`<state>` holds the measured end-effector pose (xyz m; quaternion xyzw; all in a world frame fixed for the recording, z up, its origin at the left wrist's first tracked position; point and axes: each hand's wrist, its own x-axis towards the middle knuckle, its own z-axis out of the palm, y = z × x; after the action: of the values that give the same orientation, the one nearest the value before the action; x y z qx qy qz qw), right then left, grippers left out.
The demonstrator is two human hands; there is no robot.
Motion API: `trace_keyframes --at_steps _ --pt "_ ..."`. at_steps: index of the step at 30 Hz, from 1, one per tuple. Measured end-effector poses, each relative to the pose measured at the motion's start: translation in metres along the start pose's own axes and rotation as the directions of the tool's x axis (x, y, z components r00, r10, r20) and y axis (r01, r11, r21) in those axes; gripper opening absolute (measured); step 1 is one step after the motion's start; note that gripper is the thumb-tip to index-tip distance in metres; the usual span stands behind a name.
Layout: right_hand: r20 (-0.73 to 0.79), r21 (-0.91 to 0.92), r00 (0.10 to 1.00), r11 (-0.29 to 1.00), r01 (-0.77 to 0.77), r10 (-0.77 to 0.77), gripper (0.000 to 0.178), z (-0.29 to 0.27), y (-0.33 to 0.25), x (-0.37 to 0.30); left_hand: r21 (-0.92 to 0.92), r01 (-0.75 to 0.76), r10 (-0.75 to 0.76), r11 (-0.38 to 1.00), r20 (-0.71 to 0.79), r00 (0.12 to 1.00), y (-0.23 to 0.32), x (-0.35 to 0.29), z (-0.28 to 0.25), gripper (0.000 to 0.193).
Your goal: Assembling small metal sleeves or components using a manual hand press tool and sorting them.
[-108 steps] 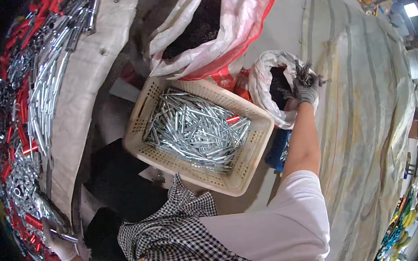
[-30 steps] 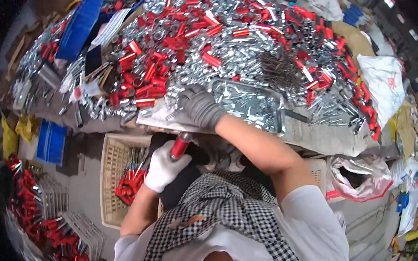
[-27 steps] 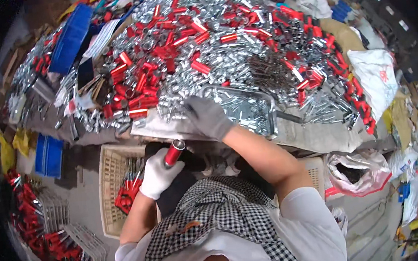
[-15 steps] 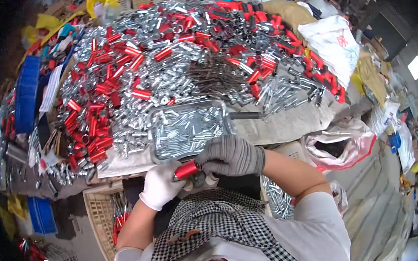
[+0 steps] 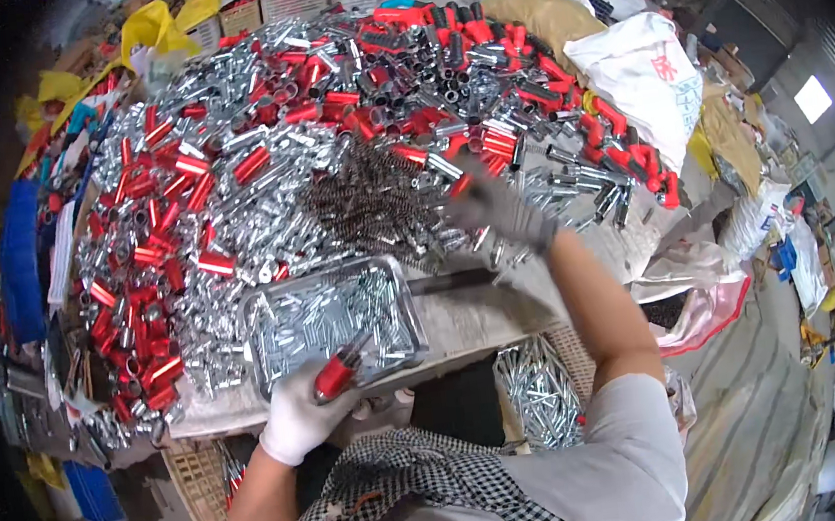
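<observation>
The left hand (image 5: 302, 414), in a white glove, was wrapped around a red tube (image 5: 336, 377) and gripped it near the body, in front of the bench. The tube was tilted, its long axis running from the palm away from the person and toward the right, roughly in line with the other hand. A slim dark piece showed at its far end; whether it sat inside the tube or lay behind it could not be told.

The right hand (image 5: 506, 214), in a grey glove, was stretched out over the bench, well apart from the tube, farther from the body and to its right. Its fingers were blurred, so whether they were closed on anything could not be told. Of the 2 hands, the right was clearly nearer the heap of dark springs (image 5: 371, 197), which lay just to its left; the tube in the left hand was on the near side of that heap.

Between the left hand and the springs stood a tray (image 5: 410, 303) of small silver pins (image 5: 328, 319), its dark handle (image 5: 455, 281) pointing right, below the right hand. Beyond the springs spread mixed red and silver parts (image 5: 252, 164). Below the bench edge, long silver rods (image 5: 541, 399) filled a crate (image 5: 573, 358).
</observation>
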<state>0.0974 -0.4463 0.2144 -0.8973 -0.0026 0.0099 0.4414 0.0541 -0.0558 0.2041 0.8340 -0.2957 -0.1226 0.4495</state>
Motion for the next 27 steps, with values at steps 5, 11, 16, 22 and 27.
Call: trace_keyframes --at_steps 5,11,16,22,27 --pt "-0.654 -0.052 0.716 0.93 -0.365 0.245 0.075 -0.152 0.168 0.117 -0.119 0.203 -0.195 0.972 0.08 0.978 -0.031 0.001 -0.01 0.017" --pt "-0.465 -0.666 0.872 0.588 -0.459 0.154 0.07 -0.168 0.228 0.187 -0.397 0.458 -0.476 0.796 0.058 0.878 -0.021 -0.009 -0.019 0.017" --pt "-0.462 -0.695 0.882 0.582 -0.423 0.089 0.082 -0.234 0.319 0.178 -0.256 0.339 -0.326 0.905 0.091 0.941 -0.037 -0.002 -0.014 0.018" --pt "-0.702 0.134 0.711 0.988 0.076 0.041 0.052 -0.181 0.206 0.082 -0.095 0.15 -0.144 0.984 0.072 0.987 -0.037 -0.002 -0.013 0.023" --pt "-0.673 0.481 0.726 0.66 0.577 -0.143 0.066 -0.045 0.015 -0.034 -0.044 0.042 -0.038 0.998 0.072 0.997 -0.014 -0.008 -0.013 0.03"
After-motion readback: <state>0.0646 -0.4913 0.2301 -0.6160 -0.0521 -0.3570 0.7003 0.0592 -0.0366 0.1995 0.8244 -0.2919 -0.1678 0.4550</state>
